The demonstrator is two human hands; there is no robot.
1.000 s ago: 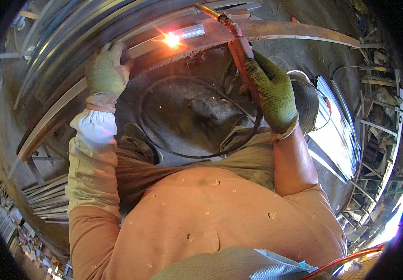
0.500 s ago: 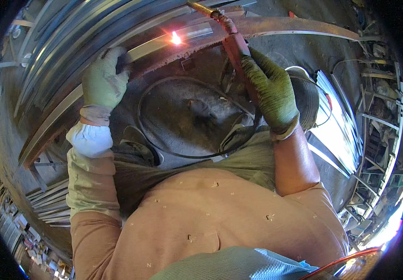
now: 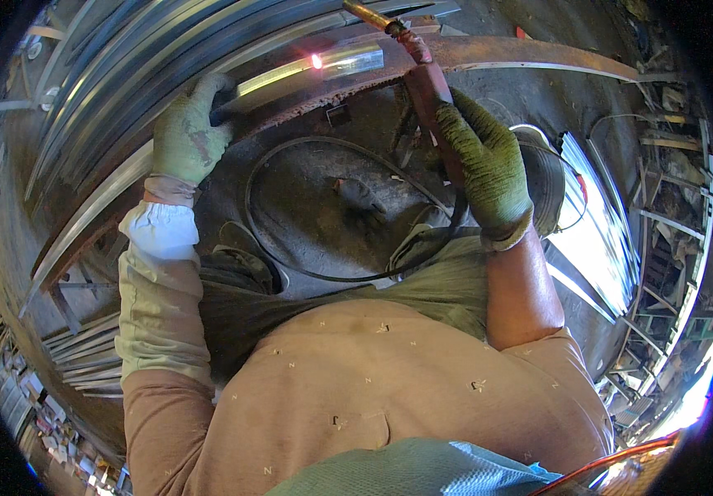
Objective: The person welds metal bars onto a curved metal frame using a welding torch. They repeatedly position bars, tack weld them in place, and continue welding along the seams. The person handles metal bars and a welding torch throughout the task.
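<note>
My gloved left hand (image 3: 187, 140) is closed around a long, shiny metal bar (image 3: 356, 59) lying along a rusty curved beam (image 3: 530, 54). To the right of that hand, a small red-hot spot (image 3: 317, 61) glows on the bar. In my gloved right hand (image 3: 488, 169) is a welding torch (image 3: 427, 87) with a reddish handle. Its copper-coloured nozzle points up and left, apart from the glowing spot. Part of the handle is hidden by my fingers. A black cable (image 3: 249, 194) loops over the floor below the beam.
Several long metal profiles (image 3: 100, 91) lie at the far left. A dark bucket-like container (image 3: 545, 186) and bright metal strips (image 3: 596, 223) are at the right. Metal racks (image 3: 670, 223) line the right edge; more bars (image 3: 88, 355) lie at the lower left.
The bright flare on the bar has shrunk to a small red glow. The bar's left end has swung outward past the beam's edge. Both hands have shifted slightly right in the picture.
</note>
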